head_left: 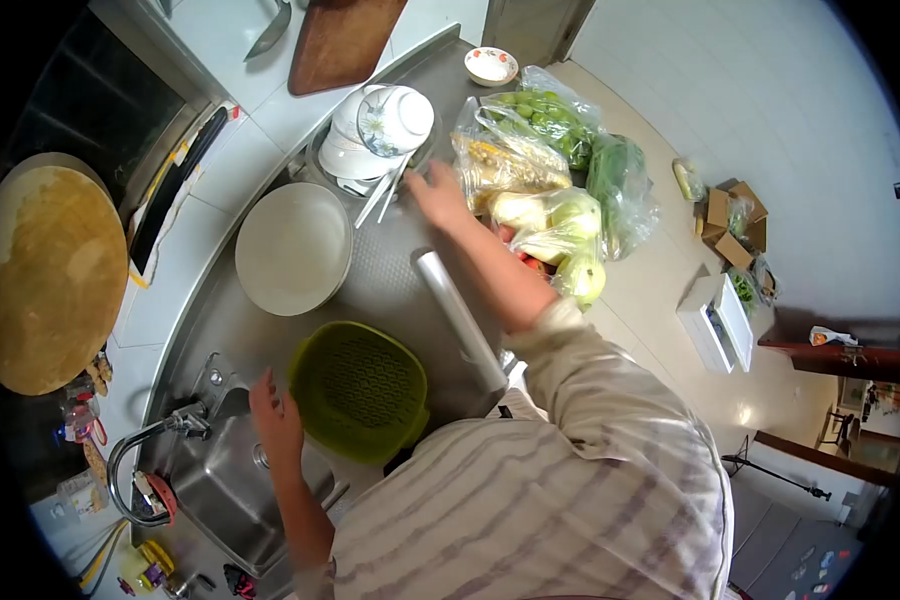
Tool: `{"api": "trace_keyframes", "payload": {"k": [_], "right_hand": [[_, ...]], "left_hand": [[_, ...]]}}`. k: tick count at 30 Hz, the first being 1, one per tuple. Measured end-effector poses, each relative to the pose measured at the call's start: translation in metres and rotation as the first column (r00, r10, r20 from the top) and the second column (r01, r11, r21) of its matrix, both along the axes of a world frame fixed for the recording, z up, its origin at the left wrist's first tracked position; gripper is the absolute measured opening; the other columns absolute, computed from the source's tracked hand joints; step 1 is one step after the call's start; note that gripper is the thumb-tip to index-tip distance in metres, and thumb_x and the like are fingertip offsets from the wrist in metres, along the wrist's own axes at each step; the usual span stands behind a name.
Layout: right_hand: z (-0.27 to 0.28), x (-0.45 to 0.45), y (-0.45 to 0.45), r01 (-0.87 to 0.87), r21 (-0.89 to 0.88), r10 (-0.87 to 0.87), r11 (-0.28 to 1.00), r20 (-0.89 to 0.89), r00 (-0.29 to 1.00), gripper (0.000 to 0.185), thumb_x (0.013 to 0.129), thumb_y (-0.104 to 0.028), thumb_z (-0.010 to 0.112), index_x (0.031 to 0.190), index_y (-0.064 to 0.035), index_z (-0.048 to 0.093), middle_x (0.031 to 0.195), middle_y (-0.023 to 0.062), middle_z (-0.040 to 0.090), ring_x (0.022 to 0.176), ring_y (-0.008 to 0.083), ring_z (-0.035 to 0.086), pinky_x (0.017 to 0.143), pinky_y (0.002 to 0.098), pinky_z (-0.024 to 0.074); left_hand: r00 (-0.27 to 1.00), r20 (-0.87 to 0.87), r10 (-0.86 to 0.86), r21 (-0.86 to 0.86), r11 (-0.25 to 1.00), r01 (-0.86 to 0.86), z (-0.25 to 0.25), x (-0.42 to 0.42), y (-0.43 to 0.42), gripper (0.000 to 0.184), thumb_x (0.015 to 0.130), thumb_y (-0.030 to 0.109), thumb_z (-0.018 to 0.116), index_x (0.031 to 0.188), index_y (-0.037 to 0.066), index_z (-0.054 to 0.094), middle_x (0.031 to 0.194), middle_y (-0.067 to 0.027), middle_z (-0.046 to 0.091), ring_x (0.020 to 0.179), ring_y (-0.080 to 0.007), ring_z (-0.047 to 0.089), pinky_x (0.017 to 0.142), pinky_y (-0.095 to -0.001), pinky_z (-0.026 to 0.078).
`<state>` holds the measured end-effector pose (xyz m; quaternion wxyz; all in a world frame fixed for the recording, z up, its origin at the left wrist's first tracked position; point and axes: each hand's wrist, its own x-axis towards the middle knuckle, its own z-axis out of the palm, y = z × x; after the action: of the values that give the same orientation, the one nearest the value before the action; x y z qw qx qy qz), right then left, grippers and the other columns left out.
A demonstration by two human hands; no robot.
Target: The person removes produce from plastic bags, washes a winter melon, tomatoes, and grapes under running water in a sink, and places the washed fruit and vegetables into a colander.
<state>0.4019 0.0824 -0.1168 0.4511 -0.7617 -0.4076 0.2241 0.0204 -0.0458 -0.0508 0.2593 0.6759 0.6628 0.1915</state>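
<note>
My left hand [278, 425] hovers beside the left rim of a green plastic colander [360, 390], between it and the sink, fingers stretched and holding nothing. My right hand [438, 197] reaches to the far counter, fingers apart, close to the white chopsticks [378, 196] that lean out of a rack of stacked white bowls [395, 120]. Whether a fingertip touches them I cannot tell. Just right of that hand lies a clear bag of yellowish produce [505, 162]. A large white round bowl [294, 248] stands between the rack and the colander. A roll of plastic film [460, 318] lies under my right forearm.
Bags of green vegetables [555, 118] and pale round vegetables [560, 222] line the counter's right edge. A small patterned bowl [491, 66] stands at the far end. Left are the steel sink [235, 500] and its faucet [135, 445]. Boxes [735, 220] sit on the floor.
</note>
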Motion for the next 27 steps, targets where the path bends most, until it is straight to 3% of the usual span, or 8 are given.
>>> {"api": "trace_keyframes", "payload": {"k": [6,11,15,17,20,23,25,27], "right_hand": [[0.046,0.039,-0.148,-0.458,-0.07,0.463,0.886,0.097,0.881,0.014,0.079,-0.009,0.057,0.09,0.0001,0.057,0.078,0.0127,0.057,0.073,0.0244,0.059,0.067,0.0326,0.0481],[0.076,0.104,-0.182,-0.189,-0.06,0.195,0.98,0.453,0.87,0.014,0.079,-0.01,0.06,0.088,0.0004,0.06,0.086,0.0172,0.062,0.08,0.0353,0.06,0.071,0.0376,0.0485],[0.093,0.113,-0.202,-0.048,-0.119,0.116,0.992,0.67,0.733,0.041,0.073,-0.019,0.07,0.109,-0.0046,0.054,0.116,0.0171,0.053,0.099,0.0377,0.054,0.08,0.0428,0.046],[0.093,0.111,-0.216,0.048,-0.156,0.084,0.987,0.74,0.667,0.054,0.071,-0.022,0.073,0.118,-0.007,0.05,0.127,0.0183,0.046,0.108,0.039,0.05,0.084,0.0444,0.0446],[0.072,0.111,-0.237,0.081,-0.196,0.027,0.977,0.491,0.871,0.074,0.066,-0.027,0.076,0.129,-0.0101,0.041,0.138,0.0196,0.034,0.118,0.0424,0.041,0.094,0.0478,0.0379],[0.063,0.106,-0.253,-0.12,-0.1,0.149,0.988,0.384,0.911,0.06,0.067,-0.022,0.075,0.121,-0.0092,0.052,0.139,0.0216,0.032,0.122,0.0406,0.038,0.1,0.0445,0.0337],[0.045,0.118,-0.259,-0.234,-0.089,0.244,0.968,0.555,0.795,0.038,0.071,-0.013,0.071,0.107,-0.0057,0.06,0.139,0.0237,0.032,0.126,0.0385,0.036,0.1,0.0427,0.0348],[0.034,0.127,-0.261,-0.258,0.001,0.227,0.966,0.475,0.85,0.018,0.073,-0.004,0.065,0.091,-0.0031,0.065,0.138,0.0242,0.033,0.124,0.0399,0.037,0.1,0.041,0.0355]], "left_hand": [[0.883,0.317,-0.347,0.157,0.937,0.312,0.037,0.101,0.002,0.027,0.082,-0.002,0.053,0.109,0.002,0.057,0.095,-0.0117,0.062,0.08,-0.02,0.061,0.073,-0.0289,0.048],[0.688,0.447,-0.572,0.093,0.794,0.601,0.036,0.177,-0.004,0.021,0.084,-0.001,0.055,0.104,0.0,0.059,0.087,-0.0074,0.064,0.076,-0.0134,0.061,0.068,-0.0244,0.048],[0.656,0.598,-0.46,0.019,0.827,0.562,-0.004,0.244,0.003,0.032,0.078,0.001,0.063,0.11,0.002,0.057,0.096,-0.0128,0.061,0.079,-0.0197,0.06,0.071,-0.027,0.048],[0.63,0.389,-0.673,0.268,0.736,0.621,0.015,0.279,-0.005,0.039,0.075,0.004,0.066,0.112,0.003,0.056,0.11,-0.0147,0.054,0.095,-0.0263,0.057,0.08,-0.0343,0.047],[0.662,0.195,-0.723,0.306,0.686,0.66,-0.005,0.316,-0.013,0.038,0.075,0.007,0.066,0.112,0.002,0.056,0.117,-0.015,0.049,0.103,-0.0301,0.053,0.087,-0.0388,0.044],[0.644,0.123,-0.755,0.305,0.647,0.699,-0.04,0.334,0.001,0.02,0.079,0.013,0.062,0.097,0.004,0.06,0.111,-0.0146,0.053,0.101,-0.0309,0.053,0.082,-0.0424,0.045],[0.631,0.063,-0.774,0.452,0.585,0.673,-0.043,0.338,0.02,0.011,0.083,0.013,0.058,0.089,0.004,0.059,0.094,-0.0115,0.06,0.087,-0.0274,0.057,0.074,-0.0375,0.046],[0.505,0.752,-0.423,-0.025,0.748,0.663,-0.029,0.339,0.034,0.012,0.086,0.014,0.054,0.087,0.003,0.059,0.077,-0.0096,0.06,0.072,-0.0245,0.057,0.067,-0.0321,0.045]]}}
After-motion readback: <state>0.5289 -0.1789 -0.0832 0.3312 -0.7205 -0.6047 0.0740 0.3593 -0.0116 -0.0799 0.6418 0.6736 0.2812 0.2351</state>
